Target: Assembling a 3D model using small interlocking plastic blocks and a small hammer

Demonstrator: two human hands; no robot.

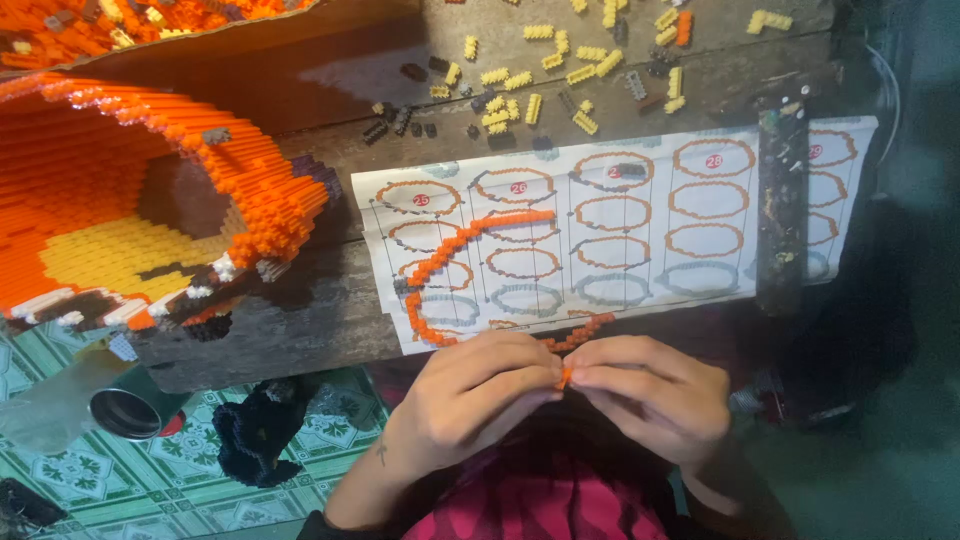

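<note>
1. The left hand (470, 385) and the right hand (655, 385) meet fingertip to fingertip at the 6 o'clock side of the view, both pinched shut on the near end of an orange brick chain (455, 250). The pinch is tight, seemingly so that the small bricks at the end can be pressed together without the thin strip twisting.

2. From the fingers the chain runs toward 10 o'clock, loops at the left edge of the paper chart (640, 215), then arcs toward 12 o'clock across printed rings. It lies on the chart, probably so its curve can be checked against the drawn outlines.

3. The chart sits flat on the dark wooden table (330, 300), pinned at its 3 o'clock end by a paint-spattered bar (780, 210) standing across it.

4. Loose yellow and dark bricks (520, 80) are scattered at 12 o'clock, within reach but apart from the chart.

5. A large orange brick model (120, 190) fills the 9 to 10 o'clock area and crowds the chart's left edge.

6. The table's near edge runs just beyond the knuckles; the hands work off it, over the lap. A metal can (125, 410) lies on the patterned floor at 8 o'clock.
</note>
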